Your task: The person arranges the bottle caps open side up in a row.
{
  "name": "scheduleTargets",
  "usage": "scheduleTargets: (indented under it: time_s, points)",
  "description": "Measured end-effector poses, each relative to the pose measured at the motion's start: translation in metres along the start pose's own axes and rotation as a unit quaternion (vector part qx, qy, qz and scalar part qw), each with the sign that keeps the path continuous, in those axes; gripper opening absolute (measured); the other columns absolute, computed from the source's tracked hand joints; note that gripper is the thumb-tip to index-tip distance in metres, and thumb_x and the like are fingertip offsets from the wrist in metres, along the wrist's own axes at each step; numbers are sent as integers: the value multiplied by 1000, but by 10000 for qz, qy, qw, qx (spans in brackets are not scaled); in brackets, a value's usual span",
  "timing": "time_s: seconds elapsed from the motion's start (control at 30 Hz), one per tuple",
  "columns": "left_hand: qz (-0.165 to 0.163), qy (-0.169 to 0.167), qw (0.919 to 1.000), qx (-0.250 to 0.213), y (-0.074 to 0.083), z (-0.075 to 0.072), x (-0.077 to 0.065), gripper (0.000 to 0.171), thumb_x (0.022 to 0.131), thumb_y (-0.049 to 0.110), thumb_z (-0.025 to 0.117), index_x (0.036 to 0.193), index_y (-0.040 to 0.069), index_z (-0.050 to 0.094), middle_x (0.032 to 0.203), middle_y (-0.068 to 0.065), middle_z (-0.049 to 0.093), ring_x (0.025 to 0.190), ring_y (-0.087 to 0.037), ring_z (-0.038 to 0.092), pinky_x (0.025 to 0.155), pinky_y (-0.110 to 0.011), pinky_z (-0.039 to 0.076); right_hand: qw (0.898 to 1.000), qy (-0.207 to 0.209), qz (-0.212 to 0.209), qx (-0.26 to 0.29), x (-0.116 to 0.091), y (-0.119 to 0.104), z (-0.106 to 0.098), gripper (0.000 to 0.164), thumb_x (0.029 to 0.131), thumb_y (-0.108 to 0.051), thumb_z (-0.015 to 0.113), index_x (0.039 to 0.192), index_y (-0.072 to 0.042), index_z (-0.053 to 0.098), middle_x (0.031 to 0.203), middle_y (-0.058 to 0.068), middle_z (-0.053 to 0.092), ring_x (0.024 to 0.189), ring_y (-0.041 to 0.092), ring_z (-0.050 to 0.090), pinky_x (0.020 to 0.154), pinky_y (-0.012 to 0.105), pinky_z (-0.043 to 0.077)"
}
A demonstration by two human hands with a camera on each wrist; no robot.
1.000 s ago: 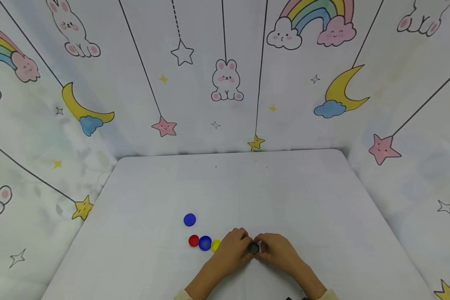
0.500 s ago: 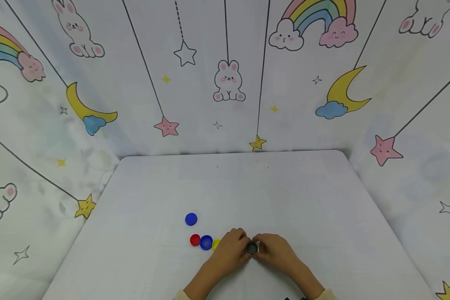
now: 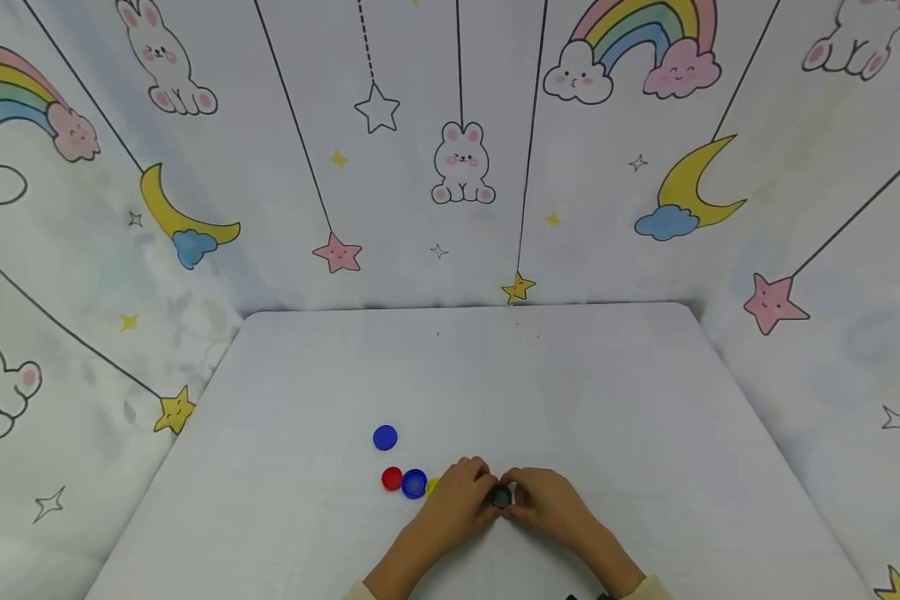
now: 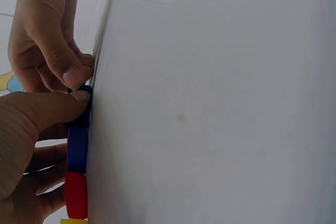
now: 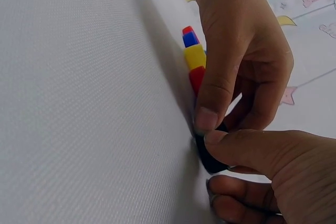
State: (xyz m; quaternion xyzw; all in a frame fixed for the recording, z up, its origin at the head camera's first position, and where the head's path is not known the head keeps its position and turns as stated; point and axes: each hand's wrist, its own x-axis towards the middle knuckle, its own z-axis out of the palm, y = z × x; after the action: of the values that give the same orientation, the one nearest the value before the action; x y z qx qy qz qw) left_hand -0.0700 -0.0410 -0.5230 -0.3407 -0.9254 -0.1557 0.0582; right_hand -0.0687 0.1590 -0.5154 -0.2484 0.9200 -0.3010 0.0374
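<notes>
Between both hands is a black bottle cap (image 3: 501,497), low at the table. My left hand (image 3: 457,507) pinches its left side, thumb at the near edge. From the right, my right hand (image 3: 552,503) grips the same cap with thumb and fingers. Leftward runs a line of caps: a red cap (image 3: 392,478), a blue cap (image 3: 414,483) and a yellow cap (image 3: 432,485), partly covered by the left hand. In the left wrist view a second blue cap (image 4: 77,150) and second red cap (image 4: 76,195) continue the line up to the black one, beneath the left hand.
Another blue cap (image 3: 385,437) lies apart, behind the left end of the line. A white cloth covers the table (image 3: 607,392). Behind and beside it hang printed fabric walls (image 3: 390,200) with rabbits, moons and stars.
Both hands and the black cap have slid slightly left toward the line of caps, and the left hand covers more of the yellow cap. The head view has shifted a little.
</notes>
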Motion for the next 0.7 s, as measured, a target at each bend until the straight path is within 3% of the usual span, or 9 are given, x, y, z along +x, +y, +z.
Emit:
scheduleTargets:
  time_s: [0.7]
  points:
    - [120, 154, 9998, -69, -4, -4, -1, 25, 86, 31, 75, 105, 15, 69, 99, 5, 57, 88, -8, 50, 79, -20, 47, 9997, 17, 235, 40, 2, -3, -2, 28, 78, -16, 81, 104, -11, 70, 66, -16, 52, 58, -4, 42, 53, 17, 39]
